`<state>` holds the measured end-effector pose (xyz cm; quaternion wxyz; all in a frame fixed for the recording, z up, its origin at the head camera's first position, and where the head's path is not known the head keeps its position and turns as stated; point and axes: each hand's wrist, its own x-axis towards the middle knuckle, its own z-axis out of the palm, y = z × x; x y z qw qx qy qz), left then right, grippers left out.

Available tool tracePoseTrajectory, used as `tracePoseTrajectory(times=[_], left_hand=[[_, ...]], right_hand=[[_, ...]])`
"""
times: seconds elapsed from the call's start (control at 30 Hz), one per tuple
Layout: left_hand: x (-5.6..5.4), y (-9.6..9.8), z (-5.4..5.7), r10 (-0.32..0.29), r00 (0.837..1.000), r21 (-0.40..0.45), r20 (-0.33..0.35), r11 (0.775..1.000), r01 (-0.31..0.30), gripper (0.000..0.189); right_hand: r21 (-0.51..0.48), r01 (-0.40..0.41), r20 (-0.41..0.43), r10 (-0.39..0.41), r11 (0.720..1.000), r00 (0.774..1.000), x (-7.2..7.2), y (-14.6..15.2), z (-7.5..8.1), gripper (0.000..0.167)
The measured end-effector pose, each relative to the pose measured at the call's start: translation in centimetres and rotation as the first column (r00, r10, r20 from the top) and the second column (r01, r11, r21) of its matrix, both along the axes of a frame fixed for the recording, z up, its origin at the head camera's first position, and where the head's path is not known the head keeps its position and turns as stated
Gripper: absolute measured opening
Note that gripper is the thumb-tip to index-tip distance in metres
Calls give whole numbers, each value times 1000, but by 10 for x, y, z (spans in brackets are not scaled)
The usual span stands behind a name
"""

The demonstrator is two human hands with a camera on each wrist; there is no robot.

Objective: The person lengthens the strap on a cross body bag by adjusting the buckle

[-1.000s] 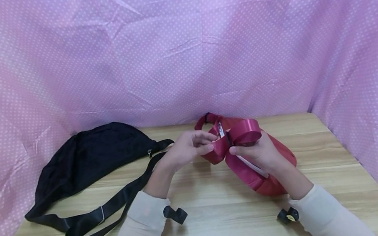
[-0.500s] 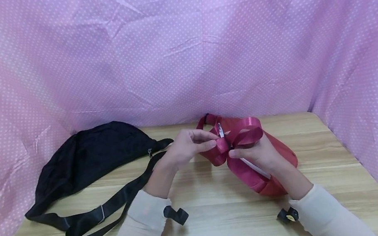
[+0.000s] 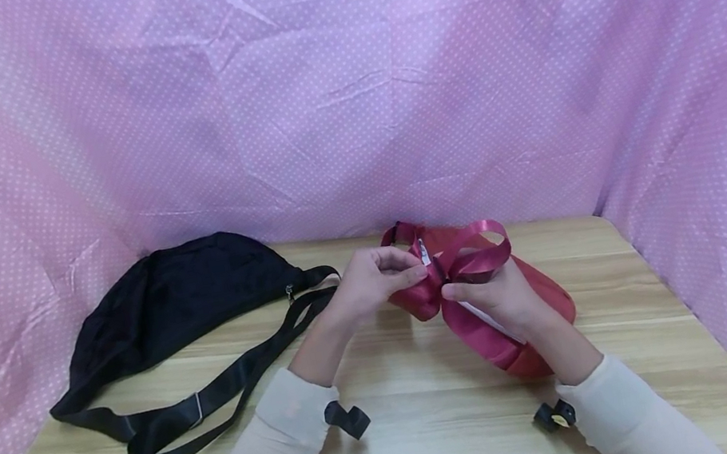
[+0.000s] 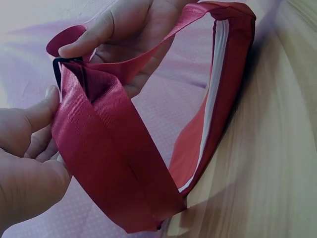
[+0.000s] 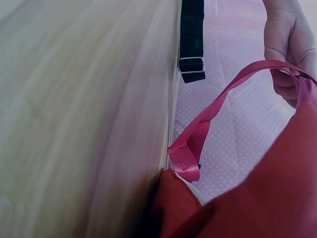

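Observation:
A red waist bag with a white zipper stands on the right half of the table. My left hand pinches the edge of its strap, close beside a black slider buckle. On the other side of that buckle, my right hand grips the strap, thumb on top at the slider. A loop of strap rises over the right hand. In the right wrist view the left hand appears at the upper right, while the bag's red body hides the right hand.
A black waist bag lies at the left of the wooden table, its long strap with a metal slider spread in front. Pink dotted cloth hangs around the back and sides. Dark wrist mounts stick out from both sleeves.
My left hand has shifted slightly right, closer to the slider. The strap loop above my right hand has widened and lifted. My right hand stays nearly in place.

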<state>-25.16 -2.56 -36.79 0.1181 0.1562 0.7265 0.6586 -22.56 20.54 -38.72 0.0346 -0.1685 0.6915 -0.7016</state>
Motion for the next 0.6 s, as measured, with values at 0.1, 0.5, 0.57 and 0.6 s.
tracePoseTrajectory(times=[0.1,0.5,0.57,0.6], left_hand=[[0,-3,1,-42,998,-41,-49,998,40,19],[-4,-11,-2,-177,976,-110,-123,980,164,28],[-4,-11,-2,-159,981,-93,-112,984,149,27],[-4,-11,-1,-145,984,-84,-108,987,137,27]], right_hand=[[-32,-13,4,14,999,1000,-1,0,0,47],[34,50,-30,-49,998,998,0,6,3,53],[55,41,-44,-38,998,998,0,7,3,54],[65,35,-52,-32,997,998,0,7,3,54]])
